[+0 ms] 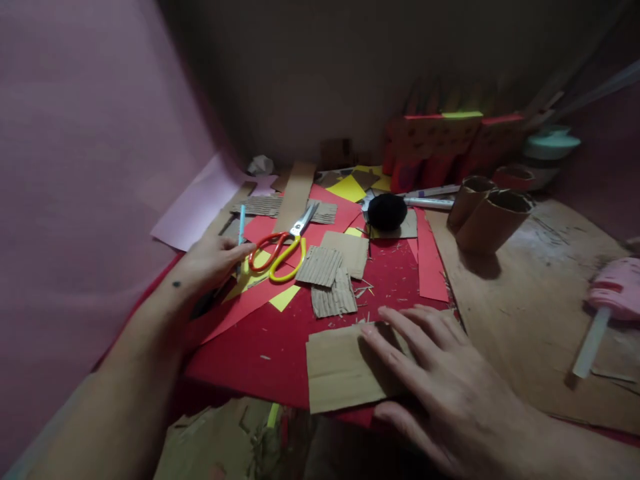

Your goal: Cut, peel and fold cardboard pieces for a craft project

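My left hand (217,263) is at the left edge of the red surface, its thumb across a slim light blue pen (243,223) that stands nearly upright in its grip. The other fingers are mostly hidden. Just right of the thumb lie scissors (287,252) with one red and one yellow handle, blades pointing away. My right hand (433,373) rests with spread fingers on the right part of a flat cardboard piece (335,370) at the near edge. Beyond that piece lie small corrugated cardboard squares (320,265), partly overlapping.
Red paper (433,260) and yellow paper (347,189) lie about. A black fuzzy ball (387,212) sits beside markers (429,203). Cardboard tubes (495,223) stand on a wooden board (525,320) at right, with a pink glue gun-like object (617,290). Scraps (215,440) lie below the edge.
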{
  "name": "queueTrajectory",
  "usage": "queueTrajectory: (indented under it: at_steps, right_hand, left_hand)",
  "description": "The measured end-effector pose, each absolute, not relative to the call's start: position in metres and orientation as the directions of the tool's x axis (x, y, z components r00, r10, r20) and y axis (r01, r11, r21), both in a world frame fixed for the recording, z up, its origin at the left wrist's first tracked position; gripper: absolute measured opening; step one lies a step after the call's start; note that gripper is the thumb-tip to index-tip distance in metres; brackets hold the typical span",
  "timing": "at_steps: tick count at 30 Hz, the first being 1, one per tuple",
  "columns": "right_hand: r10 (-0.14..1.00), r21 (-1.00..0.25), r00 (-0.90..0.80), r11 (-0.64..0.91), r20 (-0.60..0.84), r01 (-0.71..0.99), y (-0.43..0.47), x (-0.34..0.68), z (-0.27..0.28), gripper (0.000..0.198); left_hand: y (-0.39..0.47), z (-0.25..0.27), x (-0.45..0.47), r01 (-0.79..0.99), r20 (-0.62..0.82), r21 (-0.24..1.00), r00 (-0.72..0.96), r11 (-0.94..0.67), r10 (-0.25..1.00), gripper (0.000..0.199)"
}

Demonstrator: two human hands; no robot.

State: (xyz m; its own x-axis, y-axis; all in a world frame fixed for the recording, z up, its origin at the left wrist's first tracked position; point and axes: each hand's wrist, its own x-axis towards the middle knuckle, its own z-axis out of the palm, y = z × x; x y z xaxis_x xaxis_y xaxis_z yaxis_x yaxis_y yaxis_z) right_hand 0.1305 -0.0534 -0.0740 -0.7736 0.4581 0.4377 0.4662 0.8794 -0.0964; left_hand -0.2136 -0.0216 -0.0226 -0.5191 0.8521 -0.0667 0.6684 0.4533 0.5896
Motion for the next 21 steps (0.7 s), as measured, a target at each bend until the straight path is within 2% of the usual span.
queueTrajectory:
  at_steps: [4,7,10,13,15,17,19,21]
  right_hand:
    - [0.481,-0.142,-0.786,0.874,0.389,0.464,-0.050,0.130,-0.078,0.057]
    - [0.461,-0.168,-0.788,0.887,0.408,0.431,-0.048,0.130,-0.078,0.054]
    - [0.431,-0.159,-0.772,0.900,0.467,0.406,-0.045,0.130,-0.079,0.052]
    - [0.389,-0.110,-0.742,0.911,0.545,0.397,-0.042,0.130,-0.080,0.053]
    - [0.356,-0.076,-0.728,0.919,0.586,0.388,-0.040,0.131,-0.079,0.055]
    - [0.312,-0.044,-0.726,0.931,0.613,0.363,-0.039,0.132,-0.078,0.057]
    - [0.273,-0.019,-0.734,0.942,0.622,0.335,-0.038,0.133,-0.076,0.057]
    - [0.267,-0.034,-0.725,0.947,0.634,0.320,-0.037,0.135,-0.074,0.062]
  left_hand:
    - [-0.018,-0.029,-0.233,0.796,-0.074,0.329,-0.515,0.509,0.854,0.042]
    - [-0.014,-0.027,-0.240,0.819,-0.032,0.281,-0.514,0.501,0.857,0.042]
    - [-0.024,-0.016,-0.223,0.830,0.068,0.290,-0.515,0.477,0.855,0.032]
    - [-0.049,-0.004,-0.174,0.840,0.045,0.409,-0.408,0.356,0.912,0.032]
    - [-0.069,-0.002,-0.134,0.763,-0.050,0.635,-0.118,0.122,0.992,0.030]
    - [-0.085,-0.006,-0.101,0.696,-0.046,0.718,0.058,-0.007,0.997,0.027]
    - [-0.093,-0.011,-0.082,0.663,-0.127,0.748,0.141,0.002,0.982,0.021]
    - [-0.094,-0.013,-0.080,0.592,-0.176,0.803,0.139,0.061,0.974,0.014]
